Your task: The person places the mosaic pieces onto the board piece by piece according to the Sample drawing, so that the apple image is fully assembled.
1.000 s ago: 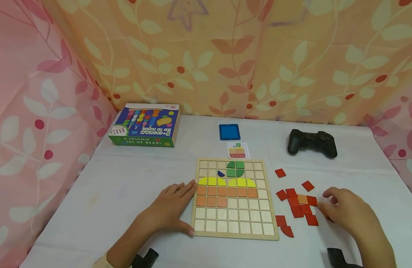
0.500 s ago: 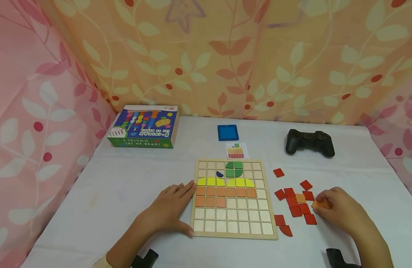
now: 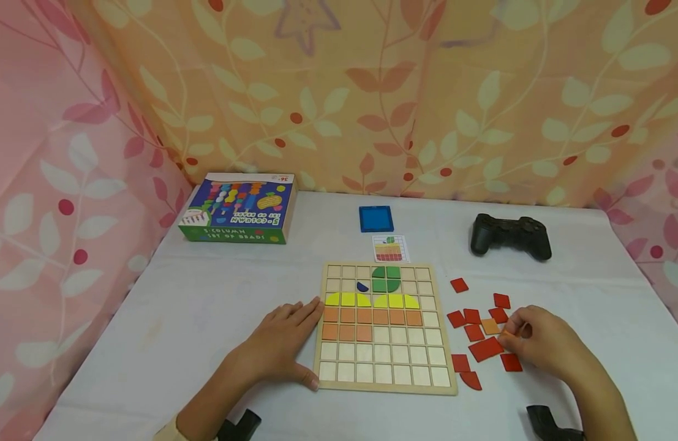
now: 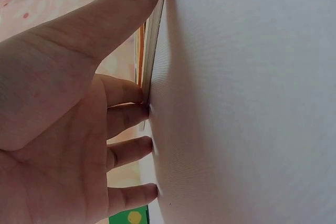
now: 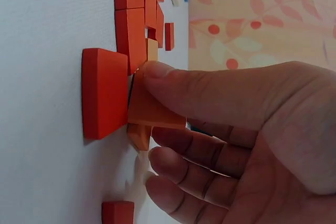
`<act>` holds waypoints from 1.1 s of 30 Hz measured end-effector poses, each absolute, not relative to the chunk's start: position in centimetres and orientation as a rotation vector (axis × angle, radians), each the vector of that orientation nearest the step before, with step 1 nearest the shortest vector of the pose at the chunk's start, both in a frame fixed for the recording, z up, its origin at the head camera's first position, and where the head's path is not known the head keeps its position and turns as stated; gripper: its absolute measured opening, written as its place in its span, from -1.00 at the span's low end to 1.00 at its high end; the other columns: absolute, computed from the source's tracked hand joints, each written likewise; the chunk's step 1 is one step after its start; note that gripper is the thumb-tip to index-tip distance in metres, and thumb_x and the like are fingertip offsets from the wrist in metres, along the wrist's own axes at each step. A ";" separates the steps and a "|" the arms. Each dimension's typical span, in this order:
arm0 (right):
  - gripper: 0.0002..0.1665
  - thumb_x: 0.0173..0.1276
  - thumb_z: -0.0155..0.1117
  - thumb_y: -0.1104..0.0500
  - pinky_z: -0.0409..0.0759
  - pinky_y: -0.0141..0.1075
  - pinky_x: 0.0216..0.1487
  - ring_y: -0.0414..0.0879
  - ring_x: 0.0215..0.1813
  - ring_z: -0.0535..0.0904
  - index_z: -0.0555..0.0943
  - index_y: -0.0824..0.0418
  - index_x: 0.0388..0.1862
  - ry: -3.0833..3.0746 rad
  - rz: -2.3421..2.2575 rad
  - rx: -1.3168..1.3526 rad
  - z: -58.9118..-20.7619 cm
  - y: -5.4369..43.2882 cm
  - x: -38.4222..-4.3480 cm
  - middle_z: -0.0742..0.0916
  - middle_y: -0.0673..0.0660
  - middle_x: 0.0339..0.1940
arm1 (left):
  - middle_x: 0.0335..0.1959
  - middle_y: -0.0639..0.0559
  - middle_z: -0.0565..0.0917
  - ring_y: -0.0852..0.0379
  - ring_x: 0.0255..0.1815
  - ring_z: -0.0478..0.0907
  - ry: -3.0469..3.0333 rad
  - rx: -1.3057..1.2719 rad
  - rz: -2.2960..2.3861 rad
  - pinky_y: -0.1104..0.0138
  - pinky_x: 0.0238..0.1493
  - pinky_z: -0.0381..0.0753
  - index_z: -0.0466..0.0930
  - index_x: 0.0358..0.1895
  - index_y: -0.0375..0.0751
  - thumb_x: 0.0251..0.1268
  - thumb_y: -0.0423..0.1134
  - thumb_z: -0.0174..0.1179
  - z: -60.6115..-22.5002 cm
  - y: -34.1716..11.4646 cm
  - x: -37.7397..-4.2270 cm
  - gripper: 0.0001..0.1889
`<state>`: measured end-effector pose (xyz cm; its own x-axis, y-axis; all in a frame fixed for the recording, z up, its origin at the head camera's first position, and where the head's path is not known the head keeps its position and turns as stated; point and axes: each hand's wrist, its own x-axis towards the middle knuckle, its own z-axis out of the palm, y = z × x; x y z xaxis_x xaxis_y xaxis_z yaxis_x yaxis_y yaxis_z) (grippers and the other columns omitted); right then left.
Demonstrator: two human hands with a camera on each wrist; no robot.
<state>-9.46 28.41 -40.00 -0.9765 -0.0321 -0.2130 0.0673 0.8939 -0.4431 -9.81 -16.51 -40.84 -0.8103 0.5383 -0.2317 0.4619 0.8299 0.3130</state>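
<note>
My left hand (image 3: 280,346) lies along the left edge of a wooden grid board (image 3: 391,371), fingers extended, fingertips and thumb touching its side. Green, yellow and orange tiles fill part of the board's upper rows, and a small blue half-round tile (image 3: 362,286) lies near the top. To the right, my right hand (image 3: 545,343) pinches an orange square tile (image 5: 157,103) between thumb and fingers, just above the table. Around it are several loose red square tiles (image 3: 486,349), some touching the held one or close beside it. Another orange tile (image 3: 490,326) lies among them.
A picture card (image 3: 390,249) and a blue square frame (image 3: 376,218) sit behind the board. At the back left stands a toy box (image 3: 239,208); a black game controller (image 3: 511,236) lies at the back right. Patterned curtains surround the table.
My right hand has taken hold of an orange tile and moved left into the pile. Several red tiles there have shifted apart. The left hand stays at the board's edge.
</note>
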 end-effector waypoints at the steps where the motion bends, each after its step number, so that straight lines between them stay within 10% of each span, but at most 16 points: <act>1: -0.74 0.18 0.54 0.12 0.45 -0.22 -0.44 -0.02 -0.36 0.43 0.60 0.18 -0.41 2.830 -0.682 0.052 -39.9 28.4 -9.5 0.53 0.06 -0.49 | 0.60 -0.04 0.12 -0.21 0.51 0.15 2.701 0.760 0.349 -0.16 0.41 0.18 0.10 0.59 -0.17 -0.33 0.45 0.49 -40.8 -16.5 -9.8 0.36; 21: -0.70 0.37 0.40 0.14 0.63 -0.39 -0.33 0.02 -0.20 0.64 0.70 0.28 0.00 2.885 -1.037 0.085 -39.2 26.0 -10.1 0.77 0.16 -0.19 | 0.60 -0.03 0.12 -0.20 0.52 0.14 2.690 0.742 0.358 -0.15 0.43 0.15 0.11 0.59 -0.18 -0.34 0.46 0.49 -40.8 -16.4 -9.8 0.36; 33: -0.81 0.35 0.42 0.16 0.61 -0.26 -0.39 -0.01 -0.26 0.60 0.76 0.19 -0.11 2.764 -1.119 0.049 -38.4 23.2 -11.4 0.77 0.07 -0.30 | 0.61 -0.03 0.10 -0.21 0.52 0.12 2.697 0.746 0.349 -0.15 0.44 0.12 0.10 0.60 -0.17 -0.33 0.46 0.48 -41.0 -16.5 -9.8 0.36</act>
